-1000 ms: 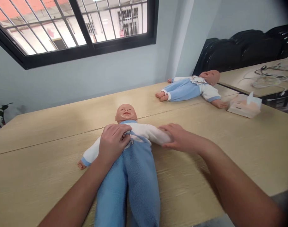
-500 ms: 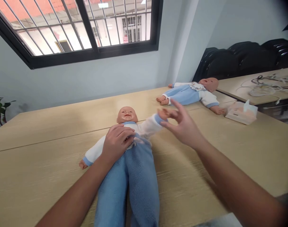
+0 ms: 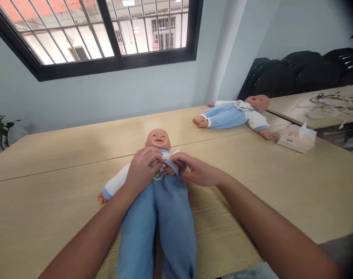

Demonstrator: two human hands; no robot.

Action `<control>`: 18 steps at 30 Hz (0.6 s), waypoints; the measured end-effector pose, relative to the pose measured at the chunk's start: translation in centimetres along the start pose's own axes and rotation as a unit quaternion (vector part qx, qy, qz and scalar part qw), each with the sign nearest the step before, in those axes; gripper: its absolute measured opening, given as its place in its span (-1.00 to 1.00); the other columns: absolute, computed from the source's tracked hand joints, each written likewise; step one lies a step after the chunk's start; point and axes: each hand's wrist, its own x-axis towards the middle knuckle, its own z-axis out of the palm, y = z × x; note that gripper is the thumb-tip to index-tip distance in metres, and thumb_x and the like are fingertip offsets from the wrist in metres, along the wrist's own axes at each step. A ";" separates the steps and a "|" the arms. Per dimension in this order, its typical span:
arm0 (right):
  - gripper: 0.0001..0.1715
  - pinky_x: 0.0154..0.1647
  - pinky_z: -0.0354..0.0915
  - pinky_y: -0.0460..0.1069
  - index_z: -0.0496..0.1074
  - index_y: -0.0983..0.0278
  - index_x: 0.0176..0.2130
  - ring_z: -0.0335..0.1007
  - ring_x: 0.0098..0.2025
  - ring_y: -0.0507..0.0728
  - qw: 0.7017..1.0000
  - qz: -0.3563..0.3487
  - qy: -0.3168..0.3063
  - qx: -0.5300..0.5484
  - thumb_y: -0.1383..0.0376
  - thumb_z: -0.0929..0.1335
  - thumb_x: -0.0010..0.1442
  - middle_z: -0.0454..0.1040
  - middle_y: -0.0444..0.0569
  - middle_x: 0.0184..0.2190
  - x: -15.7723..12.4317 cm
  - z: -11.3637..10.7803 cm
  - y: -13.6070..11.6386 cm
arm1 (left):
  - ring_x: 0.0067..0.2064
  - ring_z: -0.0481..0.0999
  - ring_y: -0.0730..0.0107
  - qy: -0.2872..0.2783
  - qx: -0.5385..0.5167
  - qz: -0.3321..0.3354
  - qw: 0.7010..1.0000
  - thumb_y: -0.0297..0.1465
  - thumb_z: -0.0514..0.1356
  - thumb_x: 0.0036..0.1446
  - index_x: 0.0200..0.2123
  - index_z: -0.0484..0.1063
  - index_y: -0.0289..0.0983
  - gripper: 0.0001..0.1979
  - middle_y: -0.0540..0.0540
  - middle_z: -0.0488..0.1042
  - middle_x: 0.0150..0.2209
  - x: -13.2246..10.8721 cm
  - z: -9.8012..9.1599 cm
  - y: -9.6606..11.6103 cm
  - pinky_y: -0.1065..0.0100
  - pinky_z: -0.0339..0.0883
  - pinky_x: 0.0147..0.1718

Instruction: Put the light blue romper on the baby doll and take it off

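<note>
A baby doll [image 3: 157, 138] lies on its back on the table, in a white top and blue trousers [image 3: 153, 217]. Its arm on the right is bent in across the chest, the small hand partly hidden by the blue sleeve cuff [image 3: 171, 166]. My left hand [image 3: 144, 166] rests over the chest, thumb and fingers pinched at one edge of that cuff. From the right, my right hand [image 3: 198, 169] is closed on the same sleeve by the doll's wrist. The doll's other arm [image 3: 115, 182] stretches out on the tabletop to the left.
A second, similarly dressed doll [image 3: 228, 113] lies at the back right. Beside its hand stands a tissue box [image 3: 297, 138]. Tangled cables [image 3: 327, 108] lie on another table, with stacked black chairs [image 3: 304, 71] behind. A plant [image 3: 0, 131] shows at far left.
My right hand has brought the doll's arm from out at the side in over its chest. My left hand's fingers, earlier lying on the chest, now pinch the cuff.
</note>
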 end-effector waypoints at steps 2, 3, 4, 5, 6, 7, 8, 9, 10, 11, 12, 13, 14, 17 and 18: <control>-0.72 -0.03 0.31 0.06 0.43 0.23 -0.01 0.36 -0.11 0.13 0.994 0.016 0.002 0.109 0.34 0.36 0.25 0.48 -0.04 -0.12 0.3 0.5 0.3 | -0.06 0.57 0.24 -0.002 0.044 0.032 0.999 -0.44 0.21 0.32 -0.29 0.52 -0.16 -0.88 -0.06 0.63 -0.14 -0.1 -0.1 -0.3 0.16 0.37 0.01; -0.79 -0.03 0.31 0.06 0.44 0.24 -0.06 0.38 -0.11 0.13 0.988 0.029 0.015 0.152 0.24 0.37 0.31 0.49 -0.04 -0.14 0.5 0.8 0.5 | -0.07 0.56 0.23 -0.006 0.063 0.046 0.997 -0.43 0.21 0.33 -0.25 0.54 -0.15 -0.89 -0.06 0.64 -0.12 -0.2 -0.2 -0.4 0.14 0.36 0.02; -0.77 -0.04 0.32 0.06 0.45 0.25 -0.11 0.39 -0.14 0.13 0.982 0.046 0.037 0.182 0.14 0.37 0.34 0.49 -0.05 -0.19 0.6 1.2 0.7 | -0.06 0.56 0.22 -0.017 0.077 0.064 0.995 -0.42 0.21 0.32 -0.21 0.55 -0.13 -0.89 -0.06 0.64 -0.09 -0.3 -0.4 -0.4 0.12 0.35 0.03; -0.68 -0.08 0.31 0.04 0.46 0.26 -0.16 0.38 -0.19 0.12 0.976 0.065 0.067 0.199 0.05 0.38 0.35 0.48 -0.06 -0.25 0.8 1.5 1.0 | -0.04 0.56 0.21 -0.034 0.080 0.084 0.993 -0.42 0.22 0.30 -0.16 0.56 -0.11 -0.87 -0.07 0.64 -0.05 -0.5 -0.6 -0.3 0.11 0.34 0.05; -0.61 -0.13 0.30 0.02 0.46 0.26 -0.20 0.36 -0.24 0.11 0.970 0.084 0.098 0.207 -0.02 0.39 0.34 0.47 -0.08 -0.30 0.9 1.9 1.2 | 0.00 0.55 0.18 -0.052 0.077 0.104 0.990 -0.41 0.23 0.28 -0.10 0.55 -0.10 -0.83 -0.08 0.62 0.00 -0.6 -0.7 -0.2 0.09 0.33 0.07; -0.57 -0.18 0.29 0.00 0.46 0.26 -0.22 0.34 -0.28 0.09 0.963 0.098 0.127 0.215 -0.06 0.41 0.31 0.45 -0.10 -0.33 1.0 2.1 1.3 | 0.04 0.54 0.14 -0.067 0.071 0.119 0.988 -0.38 0.25 0.25 -0.03 0.53 -0.11 -0.78 -0.10 0.61 0.05 -0.8 -0.8 0.0 0.06 0.33 0.09; -0.55 -0.21 0.27 -0.02 0.47 0.26 -0.23 0.33 -0.30 0.08 0.957 0.104 0.147 0.228 -0.08 0.42 0.29 0.45 -0.11 -0.34 1.0 2.4 1.5 | 0.08 0.52 0.10 -0.077 0.068 0.127 0.987 -0.31 0.28 0.23 0.03 0.51 -0.12 -0.71 -0.13 0.59 0.09 -0.9 -0.7 0.2 0.04 0.32 0.11; -0.55 -0.21 0.27 -0.03 0.47 0.26 -0.24 0.33 -0.31 0.07 0.951 0.104 0.158 0.243 -0.08 0.43 0.28 0.46 -0.11 -0.35 1.0 2.5 1.5 | 0.10 0.51 0.05 -0.082 0.069 0.127 0.986 -0.24 0.32 0.22 0.07 0.49 -0.14 -0.64 -0.16 0.57 0.11 -1.1 -0.6 0.4 0.02 0.31 0.11; -0.56 -0.20 0.27 -0.03 0.46 0.26 -0.26 0.35 -0.31 0.07 0.948 0.099 0.161 0.255 -0.07 0.43 0.28 0.47 -0.11 -0.35 1.0 2.6 1.5 | 0.11 0.50 0.02 -0.082 0.076 0.118 0.987 -0.16 0.34 0.21 0.08 0.48 -0.16 -0.59 -0.18 0.56 0.13 -1.2 -0.4 0.7 0.01 0.32 0.11; -0.57 -0.17 0.28 -0.03 0.46 0.26 -0.28 0.37 -0.29 0.06 0.948 0.091 0.156 0.263 -0.06 0.43 0.30 0.48 -0.11 -0.35 1.0 2.6 1.4 | 0.11 0.49 0.00 -0.079 0.086 0.104 0.988 -0.10 0.34 0.21 0.06 0.49 -0.17 -0.57 -0.19 0.56 0.12 -1.2 -0.2 0.9 0.01 0.32 0.10; -0.58 -0.14 0.29 -0.03 0.46 0.26 -0.30 0.39 -0.28 0.06 0.949 0.086 0.146 0.265 -0.04 0.42 0.31 0.49 -0.11 -0.35 0.9 2.5 1.2 | 0.10 0.49 0.00 -0.078 0.098 0.090 0.988 -0.08 0.33 0.23 0.02 0.50 -0.19 -0.59 -0.20 0.56 0.11 -1.3 0.1 1.1 0.01 0.32 0.08; -0.59 -0.12 0.29 -0.02 0.46 0.26 -0.29 0.40 -0.26 0.07 0.953 0.084 0.133 0.260 -0.03 0.42 0.33 0.50 -0.11 -0.34 0.8 2.2 0.9 | 0.08 0.50 0.01 -0.077 0.108 0.079 0.988 -0.08 0.31 0.26 -0.02 0.52 -0.20 -0.63 -0.19 0.57 0.10 -1.4 0.3 1.2 0.02 0.33 0.07; -0.60 -0.09 0.30 -0.01 0.47 0.27 -0.27 0.41 -0.24 0.07 0.958 0.085 0.114 0.248 -0.02 0.42 0.33 0.51 -0.10 -0.33 0.6 1.9 0.5 | 0.07 0.50 0.02 -0.078 0.114 0.073 0.988 -0.10 0.29 0.29 -0.06 0.52 -0.21 -0.67 -0.19 0.58 0.09 -1.5 0.6 1.3 0.02 0.33 0.07; -0.62 0.01 0.31 0.04 0.49 0.26 -0.19 0.44 -0.13 0.12 0.981 0.100 0.049 0.162 -0.01 0.41 0.34 0.56 -0.06 -0.21 -0.1 0.2 -1.0 | 0.06 0.50 0.05 -0.077 0.115 0.092 0.986 -0.10 0.27 0.31 -0.05 0.53 -0.21 -0.68 -0.18 0.59 0.08 -1.8 1.1 1.3 0.03 0.33 0.09; -0.62 0.05 0.30 0.06 0.50 0.26 -0.18 0.44 -0.08 0.13 0.986 0.103 0.033 0.125 -0.01 0.39 0.36 0.56 -0.04 -0.15 -0.4 -0.4 -1.5 | 0.06 0.50 0.05 -0.074 0.114 0.103 0.985 -0.09 0.28 0.31 -0.03 0.53 -0.20 -0.66 -0.18 0.58 0.09 -1.9 1.2 1.3 0.02 0.32 0.10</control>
